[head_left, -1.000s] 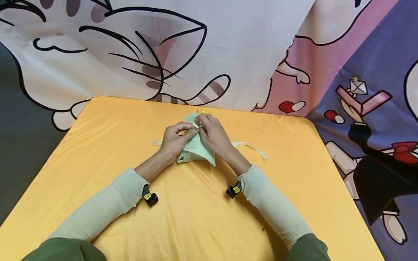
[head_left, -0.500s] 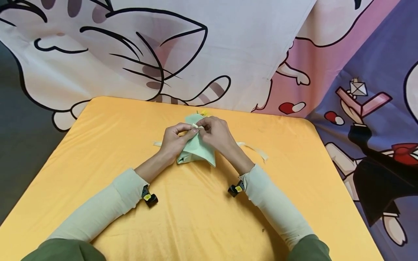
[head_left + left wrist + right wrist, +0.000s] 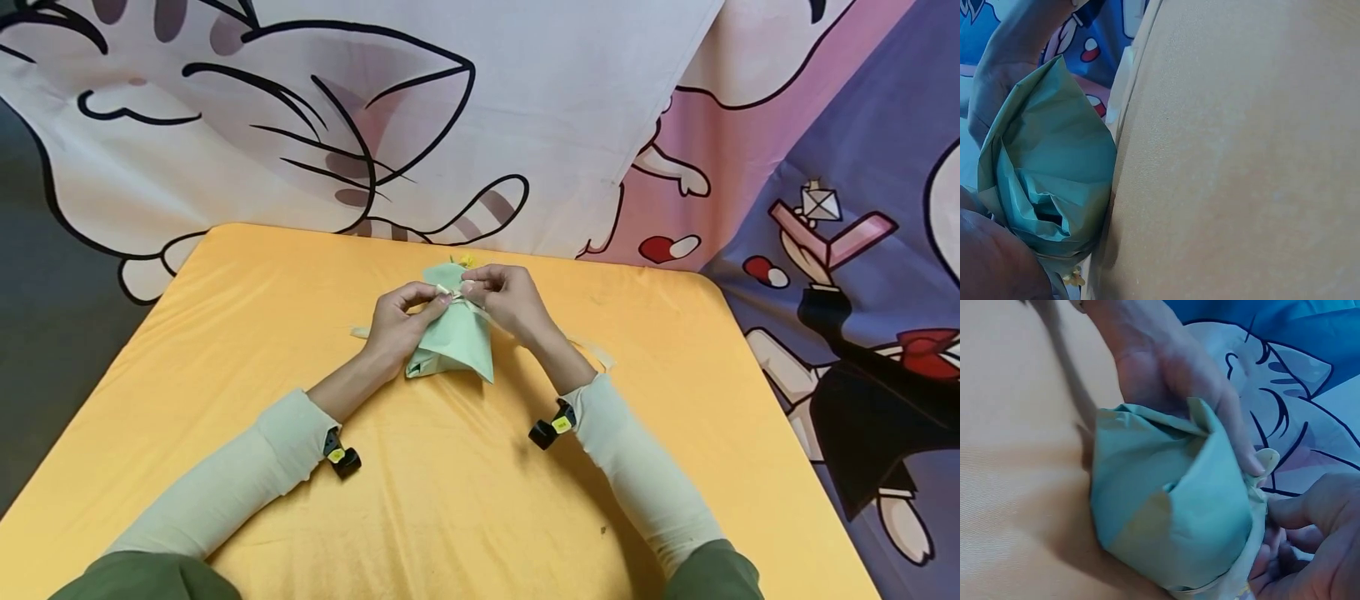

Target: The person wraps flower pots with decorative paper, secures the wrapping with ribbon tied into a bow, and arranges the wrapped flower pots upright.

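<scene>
A small bouquet wrapped in pale green paper lies on the yellow-covered table, its flared paper end towards me. Yellow flowers peek out at the far end. A cream ribbon crosses the narrow waist of the wrap, with a small loop or knot there. My left hand pinches the ribbon at that knot between thumb and index finger. Just right of it, my right hand pinches ribbon with bent fingers; its fingertips are partly hidden. The right wrist view shows a ribbon loop beside the left fingertip.
One ribbon tail lies on the table left of the bouquet, another to the right, behind the right wrist. The yellow tablecloth extends around the arms. A printed cat curtain hangs behind the table.
My right hand has drawn back slightly to the right from the knot, and a ribbon strand now shows across the wrap. The left hand stays in place, still pinching.
</scene>
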Motion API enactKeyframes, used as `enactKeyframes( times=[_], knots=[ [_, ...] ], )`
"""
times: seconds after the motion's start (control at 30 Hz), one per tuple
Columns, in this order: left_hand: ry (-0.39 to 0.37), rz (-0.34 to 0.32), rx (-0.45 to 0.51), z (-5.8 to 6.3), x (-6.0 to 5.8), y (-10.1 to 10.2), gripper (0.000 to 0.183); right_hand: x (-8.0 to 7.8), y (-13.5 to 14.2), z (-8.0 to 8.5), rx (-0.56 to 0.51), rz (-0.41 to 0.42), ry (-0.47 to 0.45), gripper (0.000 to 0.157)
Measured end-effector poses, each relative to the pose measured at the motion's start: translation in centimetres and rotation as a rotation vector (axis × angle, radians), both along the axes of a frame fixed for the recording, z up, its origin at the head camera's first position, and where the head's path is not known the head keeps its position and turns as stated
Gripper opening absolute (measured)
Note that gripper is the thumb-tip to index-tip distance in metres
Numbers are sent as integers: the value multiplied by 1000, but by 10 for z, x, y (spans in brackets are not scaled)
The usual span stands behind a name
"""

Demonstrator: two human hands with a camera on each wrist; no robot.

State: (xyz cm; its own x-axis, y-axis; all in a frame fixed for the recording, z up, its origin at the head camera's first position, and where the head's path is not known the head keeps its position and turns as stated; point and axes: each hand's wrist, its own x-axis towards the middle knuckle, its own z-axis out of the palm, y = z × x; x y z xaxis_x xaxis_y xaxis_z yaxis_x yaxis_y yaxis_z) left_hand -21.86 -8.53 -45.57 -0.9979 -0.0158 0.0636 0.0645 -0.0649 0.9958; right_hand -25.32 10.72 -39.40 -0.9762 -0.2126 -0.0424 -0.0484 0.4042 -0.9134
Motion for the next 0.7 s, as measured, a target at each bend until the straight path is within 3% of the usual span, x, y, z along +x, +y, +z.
enactKeyframes(
  times=[0.27,0.5,0.7],
  knots=[
    [-9,16,17,1,0,0,20,-3,7,5,149,37,-28,25],
    [-35,52,5,1,-2,1,21,-7,15,6,-31,40,-107,20],
    [-26,71,-16,1,-1,2,20,-1,19,4,14,1,-167,26]
  ],
)
